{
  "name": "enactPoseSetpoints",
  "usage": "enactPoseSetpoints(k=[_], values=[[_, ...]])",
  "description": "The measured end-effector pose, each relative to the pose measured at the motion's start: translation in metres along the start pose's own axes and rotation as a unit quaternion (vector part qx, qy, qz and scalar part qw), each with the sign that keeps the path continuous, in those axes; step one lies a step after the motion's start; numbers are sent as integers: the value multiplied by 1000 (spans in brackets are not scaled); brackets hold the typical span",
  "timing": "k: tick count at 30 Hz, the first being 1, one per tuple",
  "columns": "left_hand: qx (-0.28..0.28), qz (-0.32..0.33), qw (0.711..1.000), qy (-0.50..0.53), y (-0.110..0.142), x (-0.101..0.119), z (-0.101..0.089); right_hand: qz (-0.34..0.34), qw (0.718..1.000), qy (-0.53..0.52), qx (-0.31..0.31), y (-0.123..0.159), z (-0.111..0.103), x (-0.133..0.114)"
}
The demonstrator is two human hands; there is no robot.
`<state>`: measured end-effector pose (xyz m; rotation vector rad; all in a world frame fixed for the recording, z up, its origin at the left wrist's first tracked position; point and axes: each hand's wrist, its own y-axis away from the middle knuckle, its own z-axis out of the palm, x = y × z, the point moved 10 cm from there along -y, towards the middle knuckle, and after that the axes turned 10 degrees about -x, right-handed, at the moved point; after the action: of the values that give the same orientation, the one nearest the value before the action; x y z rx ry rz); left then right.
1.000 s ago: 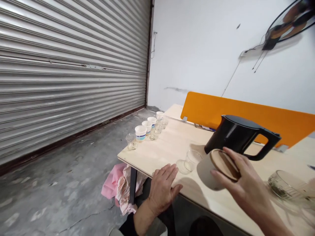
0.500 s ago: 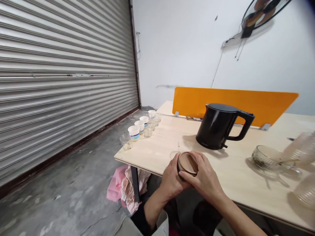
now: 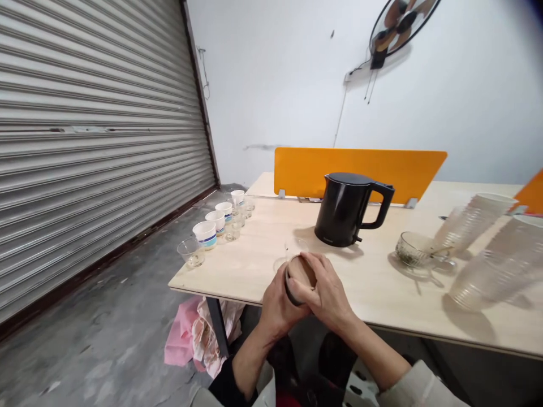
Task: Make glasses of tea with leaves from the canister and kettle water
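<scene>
Both my hands are closed around a round canister with a wooden lid (image 3: 300,271), held just above the table near its front edge. My left hand (image 3: 278,305) wraps the canister's side, and my right hand (image 3: 326,291) lies over the lid. The canister's body is mostly hidden by my fingers. A small clear glass (image 3: 289,255) stands just beyond my hands on the pale wooden table (image 3: 237,277). Farther back stands a black electric kettle (image 3: 343,209). A row of several paper cups (image 3: 205,234) and small glasses runs along the left side.
A ribbed glass bowl (image 3: 413,250) and tilted stacks of clear ribbed cups (image 3: 470,226) are at the right. An orange divider (image 3: 358,172) stands along the table's back. A steel roller shutter (image 3: 97,130) fills the left, and a pink cloth (image 3: 182,333) lies below the table.
The canister has swung from my right hand, out at the right, to the table's front edge. My left hand has left the table to grip it too. The view has turned left.
</scene>
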<state>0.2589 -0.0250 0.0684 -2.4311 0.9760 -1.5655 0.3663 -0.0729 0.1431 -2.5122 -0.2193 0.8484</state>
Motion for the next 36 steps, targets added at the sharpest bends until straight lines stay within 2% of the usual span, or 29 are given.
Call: enactPoseSetpoints(k=[3,6,8,10,12,15,17,19,20,22,24,26,28,30,33,36], values=[[-5,-20,1000,10,3,-2,-1,10,998,-50,26,1,-14,3],[-17,-24,999,26,5,-2,-2,0,995,-41,90,9,-40,11],[-22,-8,999,34,6,0,-3,11,993,1,121,17,-55,30],[-20,6,999,35,7,2,-4,47,989,58,131,27,-65,61],[-18,5,999,31,7,1,-4,110,981,101,120,37,-70,101],[-19,0,1000,19,8,-1,-2,201,968,143,57,48,-66,153],[-16,1,1000,13,9,-2,-2,218,964,152,7,52,-59,170],[-17,-1,1000,12,9,-3,-2,206,968,144,-8,54,-61,173],[-19,-4,1000,12,9,-4,-1,199,971,134,11,55,-68,172],[-23,-8,1000,13,9,-6,0,204,969,99,101,63,-98,172],[-24,-9,1000,14,9,-6,0,232,945,60,221,80,-138,177],[-22,-10,1000,10,9,-6,-1,260,916,22,303,95,-172,186],[-19,-11,1000,5,10,-6,-1,280,902,-15,329,98,-192,200],[-16,-11,1000,2,10,-5,-1,296,896,-41,327,94,-202,216],[-18,-16,1000,10,9,-5,-2,310,891,-14,332,83,-213,233],[-30,-28,999,20,9,-5,0,301,891,24,339,69,-220,239]])
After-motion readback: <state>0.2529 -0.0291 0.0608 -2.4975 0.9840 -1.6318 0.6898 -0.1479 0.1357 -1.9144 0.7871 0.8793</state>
